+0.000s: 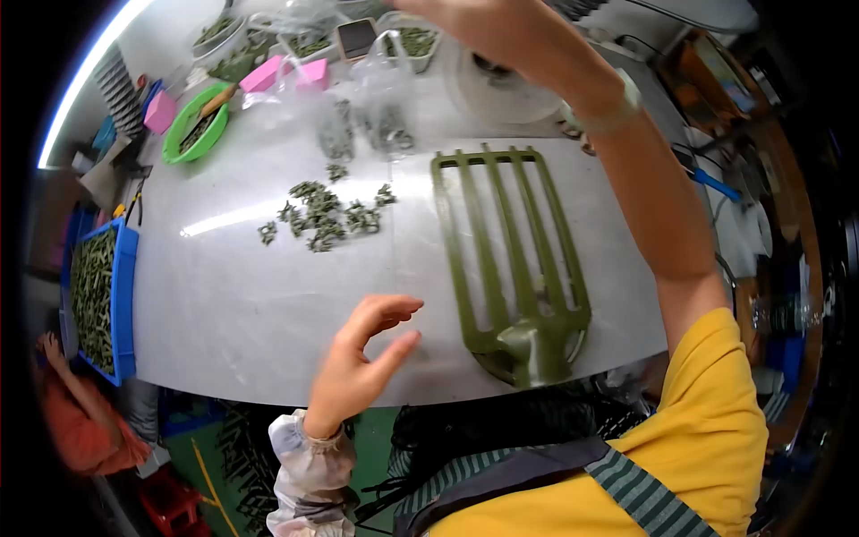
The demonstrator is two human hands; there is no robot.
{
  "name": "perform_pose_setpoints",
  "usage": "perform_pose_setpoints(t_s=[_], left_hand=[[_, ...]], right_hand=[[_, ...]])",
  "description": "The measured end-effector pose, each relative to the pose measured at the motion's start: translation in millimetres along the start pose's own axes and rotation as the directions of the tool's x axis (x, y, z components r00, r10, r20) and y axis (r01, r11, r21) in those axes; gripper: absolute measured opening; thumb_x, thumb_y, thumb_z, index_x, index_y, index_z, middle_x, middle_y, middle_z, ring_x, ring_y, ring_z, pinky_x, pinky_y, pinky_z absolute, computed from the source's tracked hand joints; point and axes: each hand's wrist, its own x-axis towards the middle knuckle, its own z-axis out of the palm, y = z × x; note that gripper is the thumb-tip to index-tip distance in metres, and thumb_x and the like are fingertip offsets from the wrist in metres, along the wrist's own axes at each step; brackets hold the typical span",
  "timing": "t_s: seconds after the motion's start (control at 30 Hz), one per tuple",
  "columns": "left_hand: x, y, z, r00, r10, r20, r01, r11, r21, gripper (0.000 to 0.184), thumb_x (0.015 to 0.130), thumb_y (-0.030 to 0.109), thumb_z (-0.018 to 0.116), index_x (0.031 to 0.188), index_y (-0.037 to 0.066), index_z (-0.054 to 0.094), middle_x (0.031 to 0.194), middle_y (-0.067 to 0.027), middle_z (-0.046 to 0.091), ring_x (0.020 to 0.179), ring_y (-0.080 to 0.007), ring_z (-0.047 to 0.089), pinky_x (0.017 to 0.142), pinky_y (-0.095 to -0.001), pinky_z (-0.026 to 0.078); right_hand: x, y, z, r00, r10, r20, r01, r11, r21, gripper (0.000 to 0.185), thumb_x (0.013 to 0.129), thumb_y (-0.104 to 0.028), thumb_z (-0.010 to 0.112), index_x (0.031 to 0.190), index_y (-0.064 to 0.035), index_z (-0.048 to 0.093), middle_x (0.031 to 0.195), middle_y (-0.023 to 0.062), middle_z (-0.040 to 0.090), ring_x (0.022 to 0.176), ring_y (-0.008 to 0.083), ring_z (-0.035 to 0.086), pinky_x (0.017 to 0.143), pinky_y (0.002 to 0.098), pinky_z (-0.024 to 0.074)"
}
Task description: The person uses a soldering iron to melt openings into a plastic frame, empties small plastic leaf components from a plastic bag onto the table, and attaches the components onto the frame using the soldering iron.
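My left hand point(362, 362) hovers over the front edge of the metal table, fingers curved and apart, with nothing between them. To its right lies a dark green slotted frame point(512, 242) with long parallel bars. A loose pile of small green-grey pieces point(318, 213) sits on the table beyond my left hand. My right arm reaches far forward over the table's right side; my right hand point(447, 13) is cut off by the top edge of the view, so its fingers are hidden. Near it are a clear round container point(501, 85) and a phone point(357, 38).
A bright green basket point(195, 123), pink blocks point(261, 74) and clear plastic bags point(385, 98) stand along the back. At the left, a blue crate point(123, 295) holds green pieces. Another person in an orange sleeve point(85, 430) is beyond it. Blue-handled tool point(716, 185) at right.
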Motion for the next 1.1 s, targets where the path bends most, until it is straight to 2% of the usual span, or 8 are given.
perform_pose_setpoints(t_s=[0.1,0.23,0.43,0.5,0.6,0.8,0.93,1.1], left_hand=[[7,12,61,0.971,0.219,0.096,-0.24,0.887,0.395,0.06,0.081,0.015,0.079,0.136,0.012,0.054,0.14,-0.0159,0.045,0.125,-0.0324,0.047,0.101,-0.042,0.046],[15,13,85,0.918,0.335,0.21,-0.384,0.63,0.675,0.066,0.072,0.018,0.083,0.132,0.011,0.056,0.135,-0.0149,0.049,0.113,-0.0358,0.051,0.095,-0.0433,0.049],[15,8,101,0.908,0.369,0.196,-0.388,0.572,0.723,0.07,0.07,0.023,0.084,0.133,0.011,0.056,0.132,-0.0146,0.05,0.111,-0.038,0.05,0.096,-0.0439,0.048],[16,8,101,0.937,0.344,0.061,-0.319,0.771,0.551,0.079,0.079,0.021,0.081,0.147,0.011,0.042,0.139,-0.0151,0.044,0.112,-0.0305,0.051,0.092,-0.0393,0.05],[36,-12,100,0.969,0.02,-0.248,0.013,0.992,0.128,0.082,0.091,0.013,0.072,0.156,0.01,0.024,0.139,-0.0146,0.043,0.11,-0.0176,0.052,0.087,-0.0307,0.052],[80,-12,88,0.958,-0.22,-0.182,0.169,0.951,-0.258,0.07,0.095,0.008,0.064,0.151,-0.006,0.024,0.094,-0.0111,0.064,0.082,-0.0202,0.068,0.068,-0.0296,0.051],[75,-3,94,0.937,-0.32,-0.139,0.231,0.867,-0.442,0.039,0.097,0.003,0.057,0.133,-0.001,0.041,0.103,-0.0142,0.064,0.084,-0.0254,0.066,0.075,-0.0364,0.056],[78,-5,109,0.936,-0.327,-0.131,0.223,0.837,-0.501,0.039,0.097,0.001,0.057,0.132,0.001,0.04,0.11,-0.0144,0.062,0.088,-0.0261,0.065,0.076,-0.0385,0.057]], right_hand=[[-106,-35,-19,0.969,-0.235,-0.081,0.194,0.918,-0.347,0.027,0.099,-0.024,0.061,0.114,-0.0026,0.07,0.095,0.0118,0.072,0.085,0.0137,0.068,0.077,0.0274,0.0538],[-237,-74,-32,0.868,0.495,0.044,-0.488,0.866,-0.113,0.019,0.1,-0.012,0.057,0.107,0.0028,0.067,0.089,0.0043,0.069,0.076,0.0095,0.065,0.07,0.0238,0.0532],[-366,-4,3,0.675,0.715,-0.182,-0.738,0.647,-0.192,0.048,0.092,-0.037,0.069,0.115,0.0037,0.061,0.075,0.0116,0.066,0.065,0.0185,0.064,0.059,0.0335,0.0491],[-364,-8,15,0.495,0.855,-0.156,-0.852,0.513,0.103,0.057,0.089,-0.043,0.071,0.12,0.0035,0.058,0.077,0.0162,0.067,0.064,0.026,0.064,0.06,0.0366,0.0499],[-373,11,30,0.716,0.632,-0.296,-0.692,0.7,-0.179,0.051,0.092,-0.039,0.067,0.122,0.001,0.058,0.08,0.0186,0.067,0.069,0.0344,0.065,0.065,0.0419,0.052],[-424,-3,-42,0.627,0.439,-0.644,-0.775,0.442,-0.452,0.029,0.092,-0.028,0.064,0.108,-0.004,0.059,0.103,0.0189,0.065,0.096,0.0399,0.062,0.08,0.0477,0.0513],[-495,3,-126,0.383,0.375,-0.844,-0.896,-0.072,-0.439,0.041,0.088,-0.032,0.07,0.11,0.0017,0.059,0.116,0.0229,0.058,0.105,0.0414,0.057,0.089,0.048,0.0495],[-542,24,-170,0.318,0.437,-0.842,-0.891,-0.167,-0.423,0.073,0.082,-0.05,0.074,0.121,0.0093,0.057,0.117,0.0287,0.055,0.109,0.0464,0.053,0.094,0.0487,0.0481]])
